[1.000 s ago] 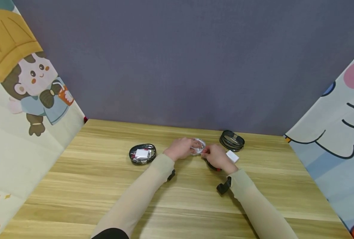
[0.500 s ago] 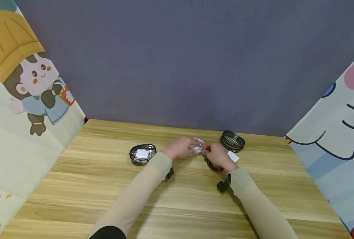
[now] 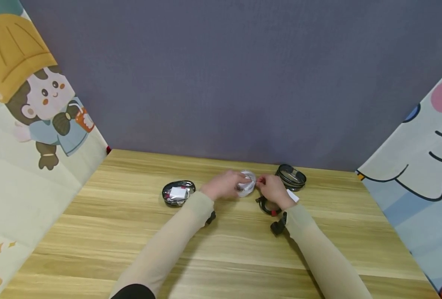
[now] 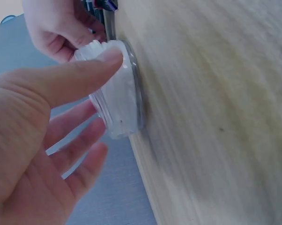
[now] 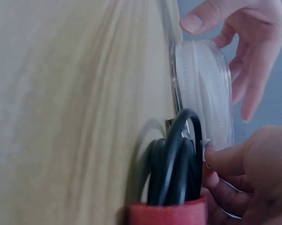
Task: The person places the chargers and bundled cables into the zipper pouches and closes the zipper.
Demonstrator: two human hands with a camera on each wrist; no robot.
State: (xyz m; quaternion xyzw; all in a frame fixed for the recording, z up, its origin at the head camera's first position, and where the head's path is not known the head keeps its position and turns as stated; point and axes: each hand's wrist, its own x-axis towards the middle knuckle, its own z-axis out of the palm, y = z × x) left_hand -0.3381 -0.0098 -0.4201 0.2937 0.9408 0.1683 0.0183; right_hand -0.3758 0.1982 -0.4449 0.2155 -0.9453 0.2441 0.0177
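Observation:
A small clear zip pouch with whitish edging lies near the back of the table. My left hand holds it at its left side, thumb over one face and fingers about the other, as the left wrist view shows. My right hand is at the pouch's right end. In the right wrist view its thumb and forefinger pinch at a small metal zipper pull, partly hidden by the fingertips. A coiled black cable with a red strap lies just below my right hand.
An oval clear pouch with black trim, a white block inside, stands at left on the wooden table. Another black-trimmed pouch is at back right. A small white block lies beside my right hand. A grey panel rises behind.
My right hand has shifted slightly right and back along the pouch's end, showing more of the black cable. The left hand still holds the pouch, which has turned a little.

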